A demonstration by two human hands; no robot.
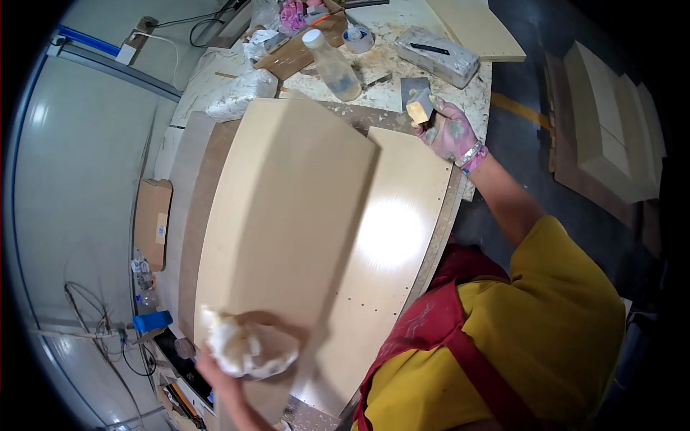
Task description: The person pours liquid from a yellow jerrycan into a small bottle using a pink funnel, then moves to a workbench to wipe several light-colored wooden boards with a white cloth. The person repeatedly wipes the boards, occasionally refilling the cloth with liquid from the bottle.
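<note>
Pressed on a large cream-coloured board is a crumpled white cloth, gripped by my left hand; motion blurs it a little and the cloth hides most of the fingers. My right hand, in a stained pink glove, is closed around a small block with grey sides and a pale yellow face. It is raised near the far right corner of a second cream panel, which has small holes along its edge. A flat grey piece lies just beyond the block.
On the worktable stand a translucent plastic bottle, a tape roll and a wrapped block with a black blade-like tool on it. A plastic-wrapped bundle lies left. Cream panels are stacked on the right.
</note>
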